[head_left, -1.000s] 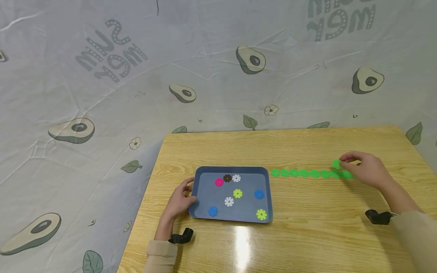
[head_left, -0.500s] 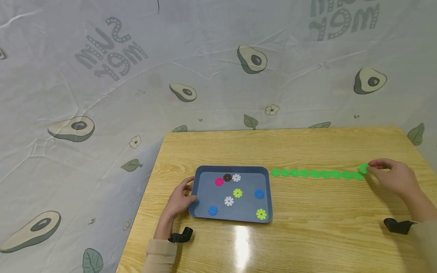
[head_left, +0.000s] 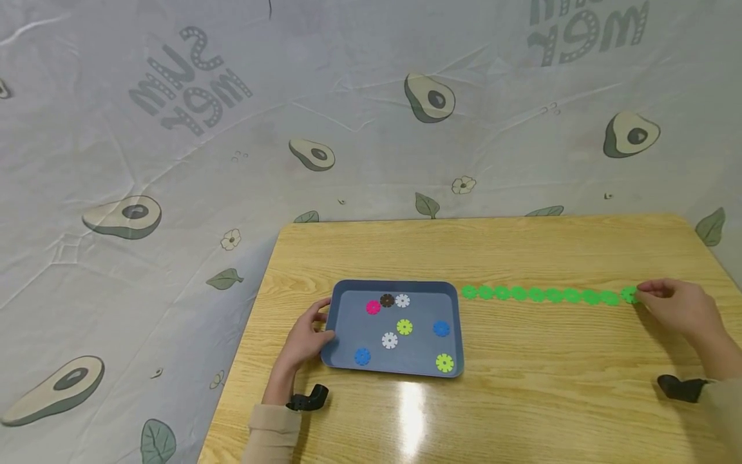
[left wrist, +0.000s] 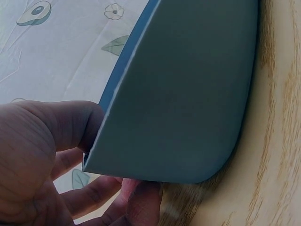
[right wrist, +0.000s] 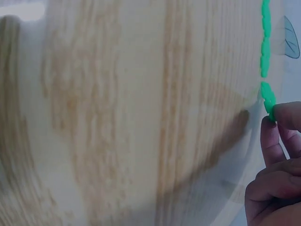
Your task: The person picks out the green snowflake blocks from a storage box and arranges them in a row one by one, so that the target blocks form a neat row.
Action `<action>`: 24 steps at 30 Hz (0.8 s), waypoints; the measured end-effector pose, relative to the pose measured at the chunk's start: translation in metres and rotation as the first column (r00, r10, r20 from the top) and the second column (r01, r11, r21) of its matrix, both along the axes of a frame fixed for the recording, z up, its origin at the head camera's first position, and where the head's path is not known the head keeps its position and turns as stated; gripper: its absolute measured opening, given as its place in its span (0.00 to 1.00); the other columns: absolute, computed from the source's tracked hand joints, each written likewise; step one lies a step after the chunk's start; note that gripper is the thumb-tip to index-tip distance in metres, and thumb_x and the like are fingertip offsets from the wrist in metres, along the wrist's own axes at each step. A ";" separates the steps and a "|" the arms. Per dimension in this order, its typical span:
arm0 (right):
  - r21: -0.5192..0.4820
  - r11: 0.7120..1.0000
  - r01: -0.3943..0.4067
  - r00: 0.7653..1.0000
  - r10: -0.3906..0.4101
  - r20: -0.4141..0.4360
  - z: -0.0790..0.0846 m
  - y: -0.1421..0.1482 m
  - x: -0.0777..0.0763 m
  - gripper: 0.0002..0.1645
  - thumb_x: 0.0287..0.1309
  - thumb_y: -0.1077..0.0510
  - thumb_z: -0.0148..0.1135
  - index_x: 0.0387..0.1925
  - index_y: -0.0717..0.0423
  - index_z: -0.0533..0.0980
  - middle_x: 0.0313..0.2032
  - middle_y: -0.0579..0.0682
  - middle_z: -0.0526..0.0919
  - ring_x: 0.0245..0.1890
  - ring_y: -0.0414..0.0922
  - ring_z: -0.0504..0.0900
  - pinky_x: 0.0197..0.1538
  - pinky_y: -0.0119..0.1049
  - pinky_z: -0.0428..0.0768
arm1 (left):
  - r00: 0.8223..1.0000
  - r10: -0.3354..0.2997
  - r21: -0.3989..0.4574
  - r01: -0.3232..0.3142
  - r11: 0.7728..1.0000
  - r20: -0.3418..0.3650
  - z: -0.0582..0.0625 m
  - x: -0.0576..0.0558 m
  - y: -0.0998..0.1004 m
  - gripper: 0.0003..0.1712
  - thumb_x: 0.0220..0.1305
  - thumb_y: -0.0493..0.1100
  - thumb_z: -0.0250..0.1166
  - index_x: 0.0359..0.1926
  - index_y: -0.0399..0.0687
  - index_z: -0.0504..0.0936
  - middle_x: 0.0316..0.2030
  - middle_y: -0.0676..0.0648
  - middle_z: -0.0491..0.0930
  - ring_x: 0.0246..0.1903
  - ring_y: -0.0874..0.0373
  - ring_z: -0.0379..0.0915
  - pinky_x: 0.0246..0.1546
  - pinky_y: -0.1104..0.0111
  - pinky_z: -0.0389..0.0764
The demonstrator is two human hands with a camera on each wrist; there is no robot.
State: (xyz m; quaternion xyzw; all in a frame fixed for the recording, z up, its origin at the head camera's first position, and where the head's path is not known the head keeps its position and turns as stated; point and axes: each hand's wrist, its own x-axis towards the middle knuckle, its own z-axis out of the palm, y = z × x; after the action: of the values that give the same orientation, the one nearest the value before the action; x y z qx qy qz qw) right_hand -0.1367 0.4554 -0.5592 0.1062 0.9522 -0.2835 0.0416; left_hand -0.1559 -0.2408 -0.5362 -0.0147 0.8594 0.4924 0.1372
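My right hand (head_left: pixel 681 309) pinches a green notched disc (head_left: pixel 629 295) at the right end of a row of green discs (head_left: pixel 536 294). In the right wrist view the pinched disc (right wrist: pixel 268 100) tilts slightly, with a small gap between it and the row (right wrist: pixel 265 42). At the left, my left hand (head_left: pixel 305 336) grips the short side of a grey-blue tray (head_left: pixel 359 287), thumb over the rim and fingers below it. The left wrist view shows the tray's outer wall (left wrist: pixel 174 94) with the thumb (left wrist: pixel 77 125) hooked on its edge.
Inside the tray lie several loose notched discs: pink (head_left: pixel 373 307), brown (head_left: pixel 387 300), white, blue and yellow-green (head_left: pixel 444 363). The wooden table (head_left: pixel 522 399) ends at a wall of avocado-print cloth (head_left: pixel 371 96). A black wrist camera (head_left: pixel 681 388) sits on each wrist.
My right hand has moved right along the row. One green disc was added at its end, and another has come down level beside it. My left hand stays on the tray.
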 end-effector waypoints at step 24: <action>0.064 0.998 -0.009 1.000 0.010 -0.010 0.005 -0.016 0.004 0.39 0.76 0.39 0.51 0.63 0.72 0.70 0.55 0.81 0.74 0.49 0.78 0.74 0.42 0.69 0.71 | 0.997 -0.014 -0.153 0.001 0.988 -0.082 0.000 -0.002 -0.004 0.41 0.65 0.46 0.70 0.77 0.53 0.67 0.53 0.40 0.80 0.35 0.50 0.79 0.37 0.59 0.80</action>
State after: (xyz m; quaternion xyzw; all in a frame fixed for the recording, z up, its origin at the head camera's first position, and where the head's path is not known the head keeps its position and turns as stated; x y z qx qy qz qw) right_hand -0.1325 0.4398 -0.5540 0.1016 0.9615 -0.2532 0.0347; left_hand -0.1579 -0.2449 -0.5360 -0.0016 0.8996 0.4247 0.1018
